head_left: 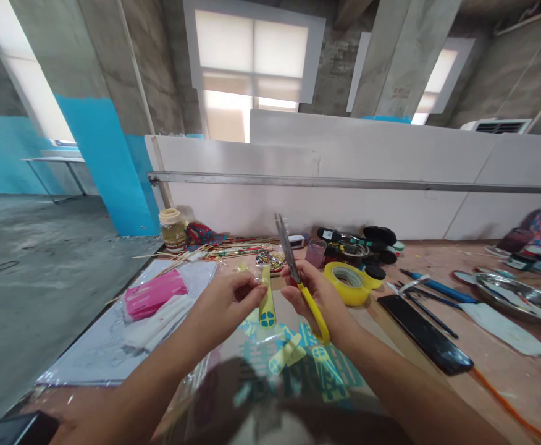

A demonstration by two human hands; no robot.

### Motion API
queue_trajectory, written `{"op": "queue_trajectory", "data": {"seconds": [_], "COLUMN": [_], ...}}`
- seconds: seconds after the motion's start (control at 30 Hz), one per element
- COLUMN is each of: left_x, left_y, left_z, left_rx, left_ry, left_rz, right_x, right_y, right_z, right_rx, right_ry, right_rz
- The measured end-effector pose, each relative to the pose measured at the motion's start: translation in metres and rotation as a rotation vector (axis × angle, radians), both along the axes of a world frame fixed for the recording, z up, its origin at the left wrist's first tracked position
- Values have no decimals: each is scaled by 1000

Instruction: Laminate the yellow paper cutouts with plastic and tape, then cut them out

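Note:
My left hand (228,301) pinches the upper end of a narrow yellow paper strip (267,303) that hangs down, with a blue-green pattern at its lower end. My right hand (319,295) grips yellow-handled scissors (298,278), blades pointing up and slightly left, just right of the strip. Both hands hover above a sheet printed with teal and yellow shapes (307,364), where cut yellow pieces (285,353) lie.
A roll of yellow tape (348,282), a black phone (424,334), blue-handled pliers (437,288) and a metal dish (515,296) sit to the right. Pink and white packets (152,296) on plastic lie left. A jar (172,227), sticks and beads line the white wall.

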State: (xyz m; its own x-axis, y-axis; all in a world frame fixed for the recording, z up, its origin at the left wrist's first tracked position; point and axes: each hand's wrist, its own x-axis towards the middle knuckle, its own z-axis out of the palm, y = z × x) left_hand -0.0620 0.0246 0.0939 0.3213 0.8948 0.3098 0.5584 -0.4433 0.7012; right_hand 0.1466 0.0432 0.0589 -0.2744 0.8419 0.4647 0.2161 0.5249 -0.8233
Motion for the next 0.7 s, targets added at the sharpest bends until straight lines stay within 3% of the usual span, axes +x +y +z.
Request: {"op": "queue_trajectory", "data": {"seconds": [0.13,0.23,0.43,0.7], "left_x": [-19,-34,-38,-36], "left_y": [6,7,8,8], "left_z": [4,8,8,9], "left_rx": [44,77,99,91], "left_ry": [-112,-155,-159,-167], "left_rz": [63,104,126,213], "right_x": [23,34,27,20], "right_y": [17,26,19,11], "right_z": [1,-14,-45,-31], "right_rx": [84,87,48,-2], "right_ry": [-564,-833,-1002,-1153], "right_rz": [-65,-29,-41,-23]}}
